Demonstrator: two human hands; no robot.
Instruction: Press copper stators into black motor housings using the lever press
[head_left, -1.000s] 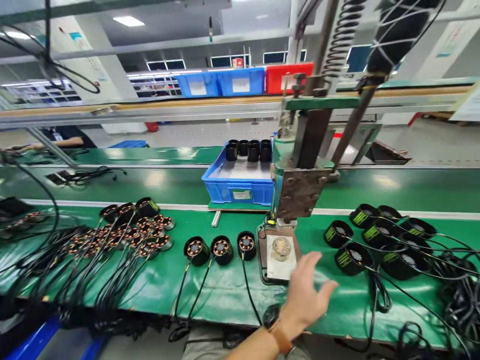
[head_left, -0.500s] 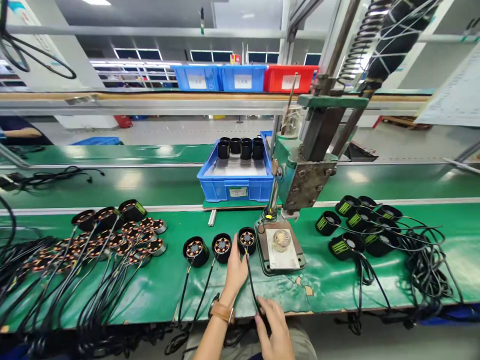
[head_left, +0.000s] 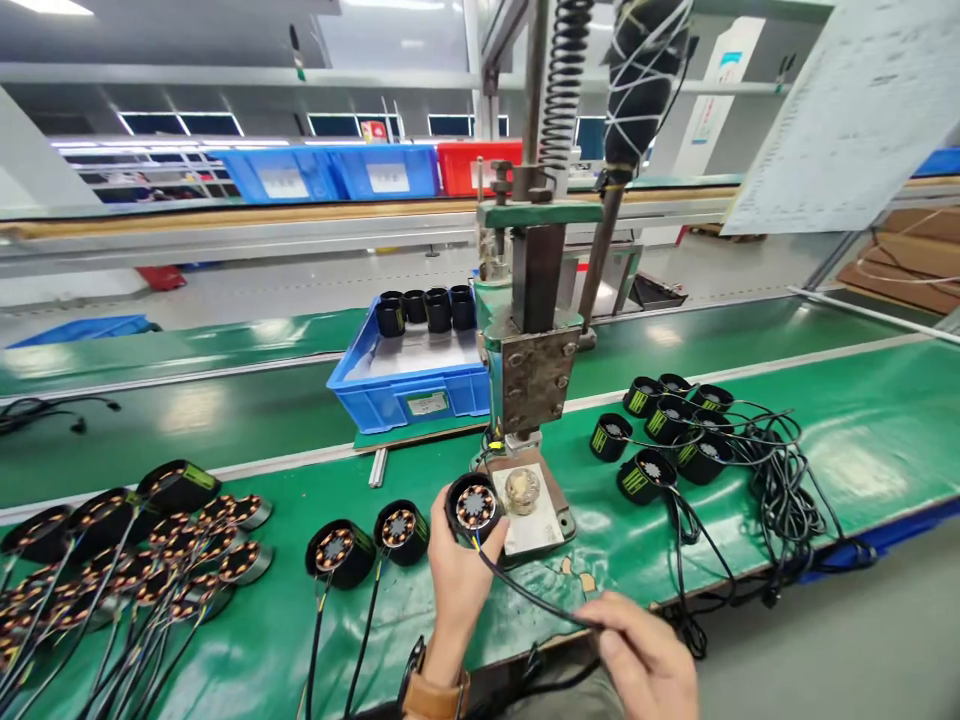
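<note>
My left hand (head_left: 454, 575) grips a round black motor (head_left: 474, 505) with copper windings, lifted a little off the green mat beside the press base plate (head_left: 534, 512). Its black cable (head_left: 525, 592) runs down to my right hand (head_left: 649, 660), which pinches it near the table's front edge. A pale round fixture (head_left: 522, 490) sits on the base plate under the hand press (head_left: 531, 370). Two more black motors (head_left: 401, 527) lie on the mat to the left of the held one.
A heap of wound stators and black housings with cables (head_left: 142, 545) lies at the left. Finished black motors with green labels (head_left: 664, 430) and tangled cables lie at the right. A blue bin (head_left: 412, 385) with black cylinders stands behind the press. Coloured bins (head_left: 390, 170) sit on the far shelf.
My left hand has closed on the rightmost motor and lifted it toward the press base. My right hand has taken the cable and moved right. The view has swung to the right.
</note>
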